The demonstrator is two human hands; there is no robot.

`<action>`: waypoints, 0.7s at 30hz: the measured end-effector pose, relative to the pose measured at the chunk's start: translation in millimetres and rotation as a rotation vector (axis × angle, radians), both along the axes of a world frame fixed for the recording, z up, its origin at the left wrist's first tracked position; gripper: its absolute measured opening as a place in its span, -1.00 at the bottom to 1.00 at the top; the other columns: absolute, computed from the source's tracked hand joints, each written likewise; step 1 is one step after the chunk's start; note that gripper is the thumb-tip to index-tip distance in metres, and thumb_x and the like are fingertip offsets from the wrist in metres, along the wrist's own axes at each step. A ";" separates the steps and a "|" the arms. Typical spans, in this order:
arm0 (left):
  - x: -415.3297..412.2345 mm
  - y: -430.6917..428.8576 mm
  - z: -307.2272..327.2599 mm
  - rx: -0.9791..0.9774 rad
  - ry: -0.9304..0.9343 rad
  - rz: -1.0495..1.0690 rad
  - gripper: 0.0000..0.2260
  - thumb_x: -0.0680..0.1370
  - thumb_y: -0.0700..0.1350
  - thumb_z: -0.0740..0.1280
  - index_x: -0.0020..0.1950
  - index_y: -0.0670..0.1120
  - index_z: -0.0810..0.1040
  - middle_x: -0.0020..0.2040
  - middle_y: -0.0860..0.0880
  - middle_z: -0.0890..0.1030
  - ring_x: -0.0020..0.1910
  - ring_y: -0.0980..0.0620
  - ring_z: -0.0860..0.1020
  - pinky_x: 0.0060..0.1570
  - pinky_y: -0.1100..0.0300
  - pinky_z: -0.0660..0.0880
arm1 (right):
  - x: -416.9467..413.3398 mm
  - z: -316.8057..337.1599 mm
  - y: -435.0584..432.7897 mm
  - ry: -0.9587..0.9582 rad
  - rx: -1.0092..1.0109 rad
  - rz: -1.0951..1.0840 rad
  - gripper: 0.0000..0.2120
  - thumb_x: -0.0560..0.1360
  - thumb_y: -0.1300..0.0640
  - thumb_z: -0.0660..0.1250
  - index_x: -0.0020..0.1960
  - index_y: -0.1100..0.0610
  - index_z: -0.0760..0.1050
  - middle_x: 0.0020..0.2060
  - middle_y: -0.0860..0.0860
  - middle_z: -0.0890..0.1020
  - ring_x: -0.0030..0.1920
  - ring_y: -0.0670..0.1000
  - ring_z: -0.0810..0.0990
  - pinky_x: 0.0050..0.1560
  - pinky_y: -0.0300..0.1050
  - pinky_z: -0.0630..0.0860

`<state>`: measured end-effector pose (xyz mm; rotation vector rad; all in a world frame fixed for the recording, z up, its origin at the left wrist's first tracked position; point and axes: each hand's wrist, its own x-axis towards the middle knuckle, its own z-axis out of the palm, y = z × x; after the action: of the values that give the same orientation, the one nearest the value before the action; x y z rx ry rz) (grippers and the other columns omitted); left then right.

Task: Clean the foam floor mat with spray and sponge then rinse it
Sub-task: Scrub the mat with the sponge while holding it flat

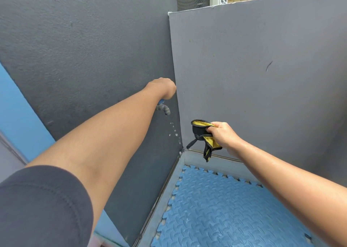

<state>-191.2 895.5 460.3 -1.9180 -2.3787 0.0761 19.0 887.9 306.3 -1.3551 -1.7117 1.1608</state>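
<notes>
A blue foam floor mat (225, 209) with interlocking edges lies on the floor in the corner of two grey walls. My left hand (163, 88) is stretched out to the left wall and closed over the blue handle of a grey tap (164, 109). A few water drops (173, 129) fall from its spout. My right hand (222, 134) holds a crumpled black and yellow cloth (203, 136) in the air, right of the tap and above the mat's far corner. No sponge or spray bottle is in view.
A pale metal ledge (197, 157) runs along the base of both walls beside the mat. The grey walls (262, 68) close the corner on two sides. A blue painted strip (16, 115) is at the far left.
</notes>
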 end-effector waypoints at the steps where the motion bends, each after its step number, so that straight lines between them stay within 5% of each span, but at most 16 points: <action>1: 2.8 0.3 0.4 -0.012 0.026 0.017 -0.78 0.66 -0.22 0.10 0.15 -0.19 0.52 0.17 -0.19 0.60 0.03 -0.20 0.53 -0.02 0.02 0.41 | 4.8 -0.1 -1.1 -0.003 0.004 0.000 -0.78 0.57 0.16 0.21 0.01 0.20 0.62 -0.25 0.07 0.64 -0.24 0.03 0.56 -0.20 -0.10 0.47; 5: 15.2 3.6 -8.7 0.074 0.245 0.070 -0.74 0.67 -0.13 0.19 0.29 -0.15 0.55 0.28 -0.15 0.58 0.27 -0.19 0.55 0.16 -0.02 0.46 | 31.3 -0.8 -8.2 -0.018 -0.009 -0.001 -0.79 0.58 0.17 0.21 0.01 0.15 0.62 -0.22 0.07 0.64 -0.22 0.03 0.56 -0.20 -0.11 0.46; 8: 22.7 -11.2 -37.3 0.411 0.426 0.005 -0.68 0.63 0.07 0.29 0.23 -0.14 0.52 0.19 -0.14 0.54 0.20 -0.15 0.50 0.15 -0.03 0.42 | 50.8 -12.7 -10.6 -0.013 -0.051 -0.007 -0.81 0.59 0.18 0.21 0.03 0.14 0.61 -0.19 0.07 0.64 -0.21 0.03 0.56 -0.25 -0.14 0.47; 12: 47.6 -54.0 -120.0 0.906 0.128 -0.517 -0.72 0.55 0.01 0.32 0.11 -0.18 0.56 0.04 -0.15 0.54 0.10 -0.16 0.51 0.11 -0.06 0.45 | 72.9 -63.3 -8.5 -0.130 -0.125 -0.056 -0.80 0.58 0.19 0.24 0.09 0.21 0.60 -0.22 0.09 0.61 -0.26 0.03 0.53 -0.31 -0.17 0.41; 14: 54.9 -73.7 -185.2 0.786 -0.076 -0.568 -0.73 0.55 -0.01 0.31 0.12 -0.17 0.57 0.03 -0.12 0.55 0.07 -0.13 0.53 0.02 -0.01 0.47 | 79.5 -105.2 -10.2 -0.242 -0.190 -0.065 -0.78 0.58 0.18 0.27 0.08 0.29 0.59 -0.27 0.09 0.56 -0.30 0.03 0.48 -0.35 -0.16 0.34; 18: 39.9 -100.2 -361.1 0.376 -0.302 -0.325 -0.59 0.57 0.10 0.17 0.19 -0.16 0.57 0.08 -0.12 0.58 0.05 -0.17 0.59 -0.02 -0.06 0.54 | 80.1 -197.7 -24.7 -0.445 -0.328 0.051 -0.79 0.62 0.09 0.28 0.11 0.21 0.59 -0.23 0.08 0.56 -0.27 0.03 0.48 -0.32 -0.13 0.30; 21: 28.3 -124.6 -467.8 0.131 -0.530 -0.108 -0.61 0.63 0.05 0.21 0.30 -0.19 0.55 0.22 -0.19 0.58 0.24 -0.25 0.56 0.23 -0.08 0.43 | 71.5 -261.7 -38.3 -0.241 -0.571 0.181 -0.86 0.65 0.12 0.26 0.07 0.12 0.58 -0.22 0.05 0.57 -0.31 -0.01 0.48 -0.35 -0.18 0.34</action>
<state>-162.9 771.0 -7.5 -2.2091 -2.4775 -0.6563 90.5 849.6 44.6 -1.7597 -1.7686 1.7425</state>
